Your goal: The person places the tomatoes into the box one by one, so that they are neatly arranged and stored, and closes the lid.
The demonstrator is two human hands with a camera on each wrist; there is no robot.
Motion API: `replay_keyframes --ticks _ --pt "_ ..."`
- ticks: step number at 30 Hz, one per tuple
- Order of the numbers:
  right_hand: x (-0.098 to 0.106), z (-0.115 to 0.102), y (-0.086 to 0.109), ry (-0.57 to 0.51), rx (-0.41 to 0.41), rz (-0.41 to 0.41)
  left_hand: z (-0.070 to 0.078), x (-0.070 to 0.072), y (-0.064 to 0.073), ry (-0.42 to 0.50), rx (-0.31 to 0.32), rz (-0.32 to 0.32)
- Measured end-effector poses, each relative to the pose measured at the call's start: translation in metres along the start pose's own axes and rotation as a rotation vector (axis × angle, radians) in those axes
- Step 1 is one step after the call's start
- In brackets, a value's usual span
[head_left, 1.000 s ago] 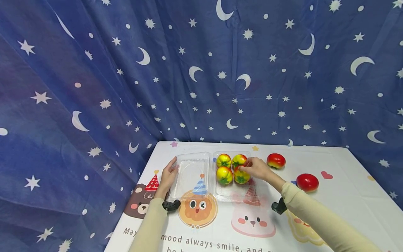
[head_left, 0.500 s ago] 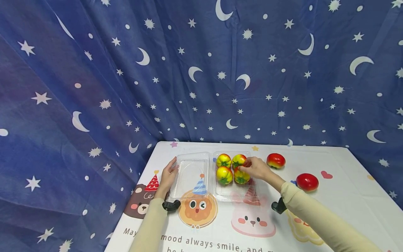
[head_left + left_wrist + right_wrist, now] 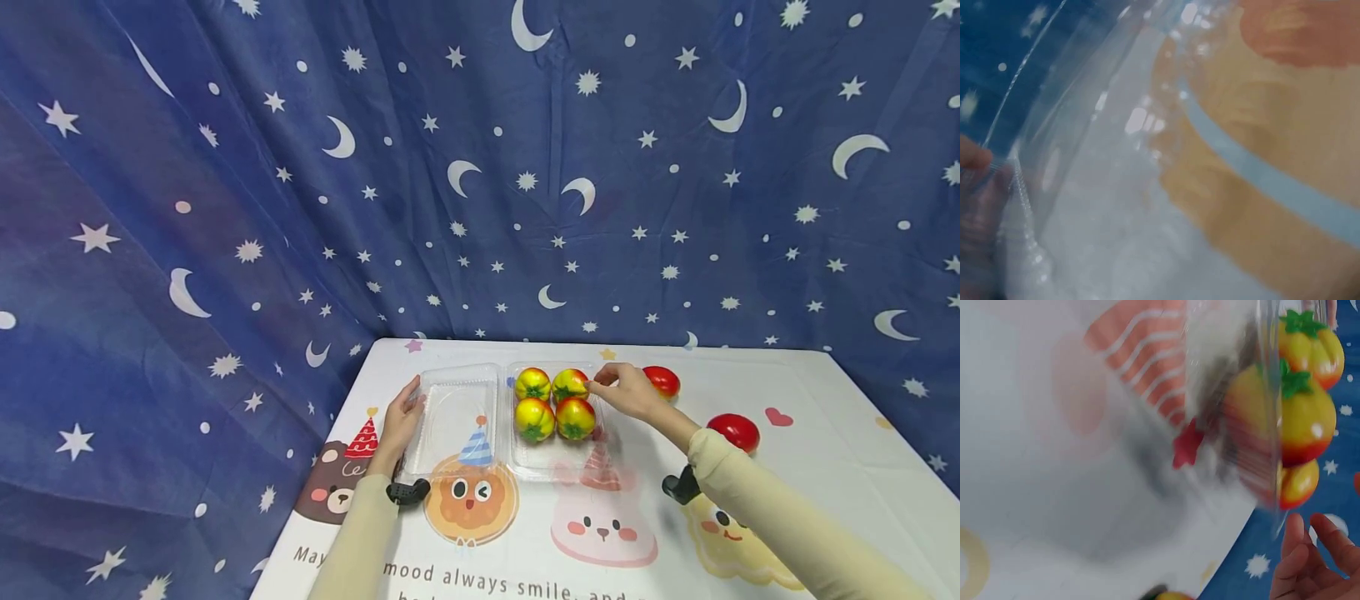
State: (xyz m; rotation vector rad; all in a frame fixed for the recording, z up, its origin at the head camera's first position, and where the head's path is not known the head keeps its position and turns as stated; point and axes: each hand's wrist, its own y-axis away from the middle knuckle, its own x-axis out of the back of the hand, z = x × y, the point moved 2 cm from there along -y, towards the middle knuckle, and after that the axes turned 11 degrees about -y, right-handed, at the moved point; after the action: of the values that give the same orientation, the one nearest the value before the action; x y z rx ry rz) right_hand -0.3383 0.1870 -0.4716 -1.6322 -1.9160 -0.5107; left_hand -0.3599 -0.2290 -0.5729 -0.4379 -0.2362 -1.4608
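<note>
A hinged clear plastic box lies unfolded on the table. In one half sit several red and yellow toy fruits with green leafy tops, in two rows. My left hand holds the left edge of the other half, the lid; in the left wrist view a fingertip lies at the rim and more of the hand shows through the plastic. My right hand is just right of the filled half, fingers loosely extended and holding nothing. In the right wrist view its fingers are apart from the fruits.
Two more red toy fruits lie to the right: one partly behind my right hand, another beyond my right forearm. The white tablecloth bears cartoon prints. A blue curtain with moons and stars hangs behind and to the left.
My right hand has let go of the front right fruit in the box and moved back and to the right. My left hand and the box stay in place.
</note>
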Motion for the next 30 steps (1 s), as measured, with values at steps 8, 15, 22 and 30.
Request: replay_keyframes --ticks 8,15,22,30 --pt "0.028 0.029 0.006 0.087 0.031 0.156 -0.001 0.000 0.002 -0.002 0.022 0.006" --pt "0.040 0.051 0.009 0.253 0.005 0.280 0.001 0.000 0.001 0.018 0.025 0.016" --pt "0.039 0.069 0.011 0.285 -0.049 0.286 0.001 -0.001 0.001 0.006 0.021 0.018" --pt "0.037 0.085 0.010 0.275 -0.130 0.227 0.001 -0.001 0.001 -0.016 0.007 0.015"
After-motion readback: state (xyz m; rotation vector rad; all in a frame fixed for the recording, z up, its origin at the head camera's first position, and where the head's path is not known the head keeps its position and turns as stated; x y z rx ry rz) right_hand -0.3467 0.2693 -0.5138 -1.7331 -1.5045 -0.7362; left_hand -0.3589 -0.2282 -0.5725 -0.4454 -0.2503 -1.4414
